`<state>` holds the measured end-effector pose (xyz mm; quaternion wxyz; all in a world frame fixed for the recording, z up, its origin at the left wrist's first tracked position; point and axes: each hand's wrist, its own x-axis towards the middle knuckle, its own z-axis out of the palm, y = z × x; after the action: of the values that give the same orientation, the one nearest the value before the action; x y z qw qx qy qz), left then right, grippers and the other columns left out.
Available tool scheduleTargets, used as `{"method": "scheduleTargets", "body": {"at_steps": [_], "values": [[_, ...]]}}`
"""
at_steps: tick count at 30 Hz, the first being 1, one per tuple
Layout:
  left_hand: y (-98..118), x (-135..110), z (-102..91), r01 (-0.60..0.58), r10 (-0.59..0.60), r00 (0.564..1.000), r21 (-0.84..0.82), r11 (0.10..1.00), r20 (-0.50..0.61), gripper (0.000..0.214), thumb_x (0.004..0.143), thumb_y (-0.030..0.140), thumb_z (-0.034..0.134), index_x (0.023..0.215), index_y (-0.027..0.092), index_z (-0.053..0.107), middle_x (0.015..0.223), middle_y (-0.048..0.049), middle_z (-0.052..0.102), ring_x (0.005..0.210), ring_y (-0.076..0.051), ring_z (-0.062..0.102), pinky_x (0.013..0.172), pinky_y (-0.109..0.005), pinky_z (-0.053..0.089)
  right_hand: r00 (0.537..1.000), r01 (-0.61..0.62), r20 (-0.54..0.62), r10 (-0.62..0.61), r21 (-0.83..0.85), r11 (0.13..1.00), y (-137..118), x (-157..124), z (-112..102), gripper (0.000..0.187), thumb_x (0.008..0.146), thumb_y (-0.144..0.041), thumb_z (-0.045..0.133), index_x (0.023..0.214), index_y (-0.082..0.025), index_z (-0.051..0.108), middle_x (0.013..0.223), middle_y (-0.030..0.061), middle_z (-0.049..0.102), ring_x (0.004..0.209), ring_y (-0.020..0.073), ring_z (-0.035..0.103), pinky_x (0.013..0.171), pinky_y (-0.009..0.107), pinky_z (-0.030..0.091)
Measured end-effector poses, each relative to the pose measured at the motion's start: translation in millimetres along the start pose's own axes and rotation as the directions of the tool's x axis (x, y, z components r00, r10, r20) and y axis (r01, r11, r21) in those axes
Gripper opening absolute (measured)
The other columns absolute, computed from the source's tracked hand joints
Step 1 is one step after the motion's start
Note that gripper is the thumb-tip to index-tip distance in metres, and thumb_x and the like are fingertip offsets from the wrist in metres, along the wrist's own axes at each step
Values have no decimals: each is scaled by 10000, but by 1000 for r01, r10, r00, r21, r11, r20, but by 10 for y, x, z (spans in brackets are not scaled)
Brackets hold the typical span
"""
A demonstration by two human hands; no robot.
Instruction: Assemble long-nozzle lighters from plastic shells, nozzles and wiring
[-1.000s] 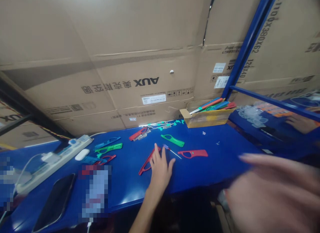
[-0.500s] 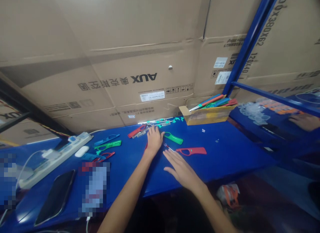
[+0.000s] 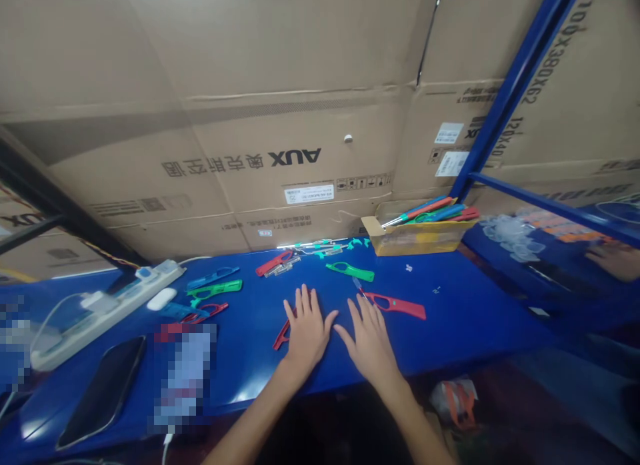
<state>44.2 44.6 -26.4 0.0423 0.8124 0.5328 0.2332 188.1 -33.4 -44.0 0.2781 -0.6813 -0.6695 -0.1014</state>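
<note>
Red handle (image 3: 280,336) lies on the blue table (image 3: 450,318), partly under the left hand (image 3: 306,333), which rests flat with its fingers spread. The right hand (image 3: 371,345) lies flat and open just beside it, fingertips near a second red handle (image 3: 403,308). A green handle (image 3: 350,272) sits farther back, towards the cardboard boxes (image 3: 280,118).

A glossy blue table (image 3: 450,298) runs across the view and catches pale glare near its front left edge. Close behind it stands a wall of large brown cardboard boxes (image 3: 280,65) printed with AUX and bearing white paper labels. A blue metal post (image 3: 505,98) slants up at the right, and a dark beam (image 3: 45,208) crosses the left.
</note>
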Motion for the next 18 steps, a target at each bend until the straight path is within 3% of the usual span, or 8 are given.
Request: {"method": "scheduleTargets", "body": {"at_steps": [3, 5, 7, 10, 13, 15, 18], "values": [[-7, -90, 105, -151, 155, 985, -51, 987, 81, 655, 1044, 505, 341, 1535, 71, 352, 1608, -250, 335, 1532, -368, 251, 1220, -660, 177, 999, -4, -35, 3, -22, 1000, 2, 10, -2, 538, 1038, -449, 416, 1430, -104, 545, 1486, 232, 527, 1388, 357, 484, 1141, 563, 385], [26, 44, 120, -217, 234, 966, -144, 966, 113, 626, 1051, 489, 337, 1549, 110, 326, 1590, -217, 389, 1517, -321, 311, 1218, -596, 266, 997, -25, -72, 24, -15, 1000, 6, 17, -10, 483, 1050, -379, 390, 1437, -129, 533, 1498, 209, 518, 1397, 342, 472, 1151, 572, 366], [72, 326, 74, -224, 249, 962, -199, 954, 110, 596, 1049, 490, 358, 1519, 123, 372, 1544, -208, 454, 1474, -299, 394, 1180, -529, 366, 992, -56, -117, 56, 5, 998, 11, 21, -21, 457, 1051, -336, 380, 1442, -144, 516, 1517, 196, 496, 1411, 332, 450, 1145, 569, 373], [105, 923, -56, -156, 166, 980, -99, 983, 111, 426, 1070, 373, 346, 1358, 139, 555, 1422, -164, 567, 1355, -250, 515, 1132, -413, 427, 980, -91, -173, 100, 61, 994, 16, 20, -48, 430, 1046, -340, 406, 1418, -160, 524, 1448, 193, 549, 1353, 337, 496, 1079, 554, 443], [46, 1472, -121, -52, 54, 989, -19, 998, 138, 366, 1045, 188, 331, 1159, 86, 663, 1252, -225, 629, 1245, -303, 572, 1078, -464, 444, 972, -137, -168, 164, 158, 978, 13, 11, -87, 374, 1044, -358, 425, 1342, -194, 579, 1216, 159, 664, 1154, 318, 612, 968, 511, 518], [-29, 1702, -97, 7, -11, 983, 21, 1000, 182, 290, 1014, 155, 419, 1101, 72, 683, 1209, -247, 634, 1244, -345, 563, 1053, -512, 449, 964, -181, -155, 214, 203, 962, 7, 5, -111, 353, 1042, -373, 430, 1293, -201, 610, 1114, 145, 681, 1061, 312, 635, 912, 495, 540], [-126, 1872, -41, 56, -63, 963, 34, 998, 264, 277, 998, 276, 570, 1215, 118, 637, 1264, -164, 624, 1165, -289, 611, 979, -490, 524, 964, -195, -137, 228, 217, 956, -7, 7, -139, 345, 1040, -368, 430, 1253, -188, 634, 1077, 149, 675, 1039, 316, 630, 886, 491, 547]]}}
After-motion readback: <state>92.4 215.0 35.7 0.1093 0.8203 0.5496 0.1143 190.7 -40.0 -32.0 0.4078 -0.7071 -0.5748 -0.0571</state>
